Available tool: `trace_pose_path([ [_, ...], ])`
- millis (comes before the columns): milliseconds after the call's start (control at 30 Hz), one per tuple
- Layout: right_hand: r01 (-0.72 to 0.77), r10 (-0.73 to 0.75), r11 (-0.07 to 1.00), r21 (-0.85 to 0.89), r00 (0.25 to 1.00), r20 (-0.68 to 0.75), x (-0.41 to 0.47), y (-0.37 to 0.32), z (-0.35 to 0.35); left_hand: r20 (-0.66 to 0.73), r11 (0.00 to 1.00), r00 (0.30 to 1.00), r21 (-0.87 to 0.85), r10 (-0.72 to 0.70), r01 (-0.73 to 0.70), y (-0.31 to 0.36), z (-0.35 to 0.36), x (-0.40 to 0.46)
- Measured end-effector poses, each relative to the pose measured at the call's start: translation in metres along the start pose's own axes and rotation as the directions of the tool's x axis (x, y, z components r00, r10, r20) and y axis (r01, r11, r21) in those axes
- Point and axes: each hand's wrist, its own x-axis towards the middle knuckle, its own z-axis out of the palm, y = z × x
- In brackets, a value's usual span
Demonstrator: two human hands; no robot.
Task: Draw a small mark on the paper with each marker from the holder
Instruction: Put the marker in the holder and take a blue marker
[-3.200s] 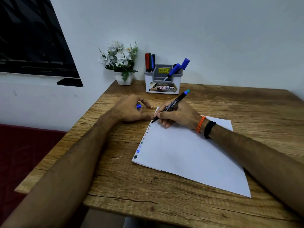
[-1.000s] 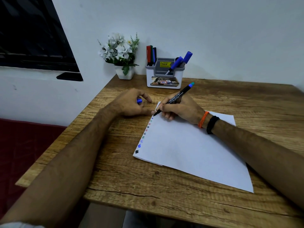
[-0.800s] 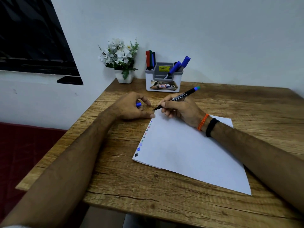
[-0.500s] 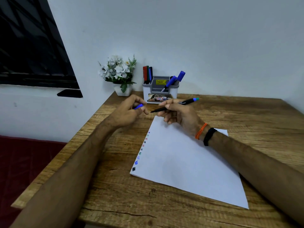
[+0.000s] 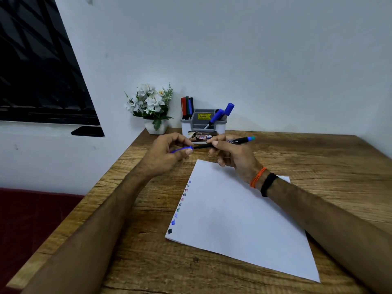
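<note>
A white sheet of paper [image 5: 239,219] lies on the wooden table [image 5: 318,162], with a column of several small coloured marks [image 5: 180,206] down its left edge. My right hand [image 5: 233,155] grips a thin black marker [image 5: 233,141] with a blue-green end, held level above the table. My left hand [image 5: 167,154] pinches its blue cap [image 5: 183,149], whose open end meets the marker's tip. Behind both hands stands the grey and white holder [image 5: 203,124] with several markers: red, green and dark ones at its left, two blue ones at its right.
A small white pot of white flowers [image 5: 152,109] stands left of the holder by the wall. The table's left edge runs beside a dark red seat [image 5: 27,219]. A dark window [image 5: 38,66] fills the upper left.
My right hand lifted the marker off the paper and turned it level. My left hand rose from the table with the blue cap and brought it to the marker's tip.
</note>
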Motion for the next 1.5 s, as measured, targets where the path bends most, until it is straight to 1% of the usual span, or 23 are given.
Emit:
trace_pose_path([
  [67, 0.001, -0.001, 1.000, 0.003, 1.000, 0.014, -0.001, 0.001, 0.000, 0.011, 1.000, 1.000, -0.010, 0.007, -0.007, 0.000, 0.002, 0.000],
  [133, -0.012, 0.011, 1.000, 0.013, 0.998, 0.060, -0.002, 0.002, -0.001, 0.019, 1.000, 1.000, -0.010, 0.012, -0.011, 0.001, 0.004, 0.000],
  [233, -0.078, 0.071, 0.996, 0.045, 0.987, 0.147, -0.002, 0.002, 0.000, 0.028, 1.000, 0.999, -0.008, 0.027, -0.026, 0.003, 0.005, -0.001],
  [300, -0.083, 0.075, 0.995, 0.054, 0.989, 0.129, -0.001, 0.002, 0.002, 0.027, 0.999, 0.999, -0.011, 0.035, -0.035, 0.006, 0.005, -0.001],
  [433, 0.001, -0.001, 0.999, -0.042, 1.000, -0.005, 0.001, 0.006, 0.003, 0.009, 1.000, 1.000, -0.014, 0.028, -0.028, 0.008, 0.005, -0.003],
  [533, 0.026, -0.028, 0.998, -0.058, 0.999, -0.041, 0.001, 0.007, 0.000, -0.013, 0.999, 1.000, -0.034, 0.000, -0.001, 0.008, 0.006, -0.003],
  [667, -0.020, 0.020, 1.000, 0.021, 1.000, -0.006, 0.003, 0.006, -0.003, -0.024, 0.997, 0.999, -0.073, -0.032, 0.030, 0.010, 0.006, -0.004],
  [733, 0.004, -0.004, 1.000, -0.031, 1.000, 0.000, 0.004, 0.007, -0.004, -0.033, 0.996, 0.999, -0.077, -0.041, 0.038, 0.010, 0.007, -0.004],
  [867, 0.113, -0.113, 0.976, -0.189, 0.994, 0.008, 0.004, 0.009, -0.003, -0.055, 0.995, 0.995, -0.053, -0.089, 0.086, 0.010, 0.009, -0.004],
  [1033, 0.145, -0.134, 0.961, -0.237, 0.989, 0.061, 0.006, 0.012, -0.006, -0.076, 0.992, 0.990, -0.048, -0.121, 0.117, 0.010, 0.015, -0.004],
  [1300, 0.157, -0.135, 0.959, -0.237, 0.985, 0.106, 0.006, 0.013, -0.006, -0.099, 0.992, 0.988, -0.040, -0.121, 0.118, 0.009, 0.023, -0.006],
  [1433, 0.148, -0.128, 0.971, -0.187, 0.985, 0.115, 0.003, 0.010, -0.007, -0.048, 0.995, 0.995, -0.039, -0.092, 0.090, 0.016, 0.019, -0.006],
  [1500, 0.140, -0.123, 0.978, -0.154, 0.985, 0.120, 0.003, 0.004, -0.007, -0.025, 0.995, 0.997, -0.079, -0.069, 0.067, 0.021, 0.012, -0.005],
])
